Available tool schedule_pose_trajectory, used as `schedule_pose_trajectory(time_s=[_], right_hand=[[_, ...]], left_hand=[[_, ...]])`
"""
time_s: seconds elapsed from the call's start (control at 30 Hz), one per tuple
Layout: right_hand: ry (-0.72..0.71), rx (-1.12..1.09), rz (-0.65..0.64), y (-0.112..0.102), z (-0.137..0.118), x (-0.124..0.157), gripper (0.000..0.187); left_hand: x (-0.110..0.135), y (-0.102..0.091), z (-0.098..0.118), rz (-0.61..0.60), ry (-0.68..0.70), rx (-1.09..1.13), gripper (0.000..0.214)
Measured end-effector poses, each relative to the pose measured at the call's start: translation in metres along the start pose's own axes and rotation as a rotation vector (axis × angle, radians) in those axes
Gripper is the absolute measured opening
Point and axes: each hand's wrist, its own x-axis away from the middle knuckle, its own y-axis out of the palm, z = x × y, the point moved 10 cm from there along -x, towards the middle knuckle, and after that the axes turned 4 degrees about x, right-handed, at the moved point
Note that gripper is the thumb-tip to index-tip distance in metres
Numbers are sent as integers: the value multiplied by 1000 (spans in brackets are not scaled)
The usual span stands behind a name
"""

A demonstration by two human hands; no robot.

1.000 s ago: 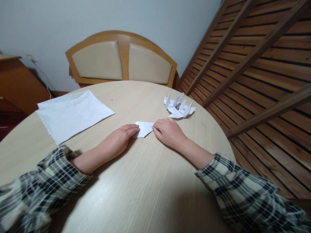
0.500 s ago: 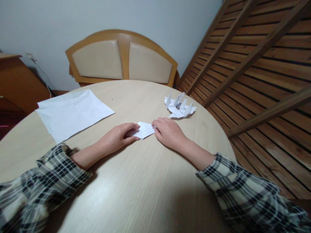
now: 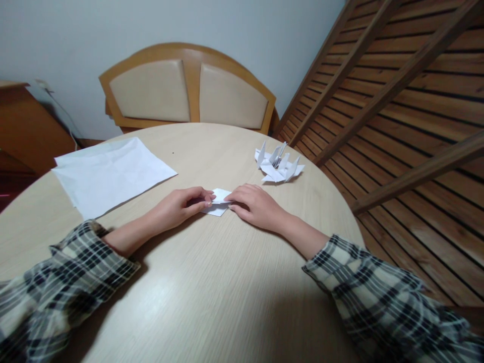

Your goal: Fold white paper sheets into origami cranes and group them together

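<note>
A small piece of folded white paper (image 3: 220,195) lies on the table between my two hands. My left hand (image 3: 186,204) pinches its left part, thumb toward me and fingers on the far side. My right hand (image 3: 254,204) grips the right part, with fingers and thumb closed on the edge. A flap along the near side is lifted, and a lower layer shows beneath it. My fingers hide both ends of the paper.
Several folded paper cranes (image 3: 280,164) stand clustered at the table's far right. White paper sheets (image 3: 115,176) lie at the left. Beyond the round table (image 3: 212,297) are a padded wooden headboard (image 3: 194,85) and a slatted wooden wall (image 3: 401,111).
My right hand has moved left over the paper, closer to my left hand. The paper's near flap is now raised, where the paper lay flat before.
</note>
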Motion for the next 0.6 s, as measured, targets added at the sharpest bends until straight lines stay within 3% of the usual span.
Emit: schedule_pose_trajectory(time_s=[0.2,0.33,0.6], right_hand=[[57,-95,73,-2,13,-2,17],[45,-98,56,-2,11,-2,14],[158,-133,93,-2,19,-5,14]], left_hand=[[0,-1,0,20,-28,-19,28],[0,-1,2,18,-11,-4,25],[-2,-1,2,33,-8,-16,27]])
